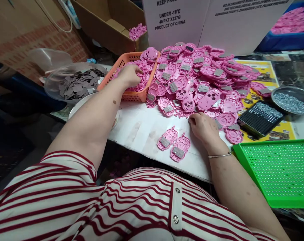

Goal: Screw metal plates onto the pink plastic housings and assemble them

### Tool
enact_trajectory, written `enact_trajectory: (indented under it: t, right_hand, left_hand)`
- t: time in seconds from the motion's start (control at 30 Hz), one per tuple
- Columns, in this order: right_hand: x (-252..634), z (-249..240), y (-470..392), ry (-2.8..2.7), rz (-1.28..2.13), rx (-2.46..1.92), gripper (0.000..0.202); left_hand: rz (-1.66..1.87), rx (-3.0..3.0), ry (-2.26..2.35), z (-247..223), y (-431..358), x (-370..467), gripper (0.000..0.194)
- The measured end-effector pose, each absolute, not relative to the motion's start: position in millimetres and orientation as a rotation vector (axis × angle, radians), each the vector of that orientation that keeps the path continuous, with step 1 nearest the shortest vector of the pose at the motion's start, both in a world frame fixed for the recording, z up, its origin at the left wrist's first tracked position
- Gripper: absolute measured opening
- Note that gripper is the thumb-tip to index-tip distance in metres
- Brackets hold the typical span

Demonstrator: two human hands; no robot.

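My left hand (pixel 132 76) is over the orange basket (pixel 109 79), among small pink plastic pieces (pixel 147 69). Its fingers curl downward, and whatever lies between them is hidden. At the front edge of a heap of pink plastic toy shell halves (pixel 189 75), my right hand (pixel 204 126) rests on the table with fingers bent together near loose pink bits (pixel 183 113). What those fingertips hold, if anything, cannot be made out. Two shell halves with grey plates, one (pixel 167 138) and another (pixel 180 147), lie side by side left of that hand.
Beyond my left arm sits a clear bag of grey plates (pixel 78 83). To the right are a black perforated tray (pixel 259 118), a metal bowl of small screws (pixel 290 100) and a green tray (pixel 280 170). A white carton (pixel 177 36) stands behind the heap.
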State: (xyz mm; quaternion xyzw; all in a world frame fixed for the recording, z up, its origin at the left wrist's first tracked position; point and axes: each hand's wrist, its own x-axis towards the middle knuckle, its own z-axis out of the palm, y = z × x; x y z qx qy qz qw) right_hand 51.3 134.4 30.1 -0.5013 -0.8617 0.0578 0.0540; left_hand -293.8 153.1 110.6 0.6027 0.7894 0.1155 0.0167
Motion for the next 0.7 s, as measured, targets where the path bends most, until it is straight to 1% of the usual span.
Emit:
enact_trajectory:
  t: [0.07,0.1,0.13,0.2,0.27,0.33,0.4,0.53,0.63,0.7]
  right_hand:
    - [50.8,30.3,134.1,-2.609,0.183,-1.542,0.032]
    - [50.5,30.5,134.0,-2.602,0.189,-1.554,0.033]
    - [50.2,30.6,133.9,-2.594,0.195,-1.567,0.034]
    - [49.7,30.9,133.4,-2.575,0.204,-1.581,0.034]
    - [49.7,31.4,132.5,-2.554,0.217,-1.568,0.033]
    - [50.3,31.7,132.0,-2.515,0.230,-1.548,0.033]
    - [51.2,31.1,132.7,-2.444,0.235,-1.540,0.033]
    - [52.1,24.9,139.4,-2.259,0.316,-1.446,0.031]
    - [50.4,18.5,144.9,-2.110,0.489,-1.336,0.028]
    - [48.3,16.4,146.1,-2.026,0.579,-1.318,0.026]
  left_hand:
    - [0.540,2.033,2.317,109.4,147.5,-268.0,0.043]
    - [0.575,2.124,2.200,106.6,143.7,-253.3,0.043]
    - [0.535,2.236,2.045,102.2,139.7,-238.5,0.043]
    - [0.296,2.462,1.766,89.5,132.4,-212.1,0.047]
    - [0.120,2.592,1.684,75.2,127.1,-194.2,0.055]
    - [0.070,2.659,1.700,64.2,122.0,-185.8,0.051]
    - [0.132,2.666,1.771,58.6,112.9,-184.1,0.047]
    - [0.393,2.453,2.042,51.8,74.8,-185.9,0.056]
    - [0.446,2.298,2.070,40.8,42.3,-184.8,0.054]
    - [0.441,2.254,2.038,32.9,28.2,-183.9,0.057]
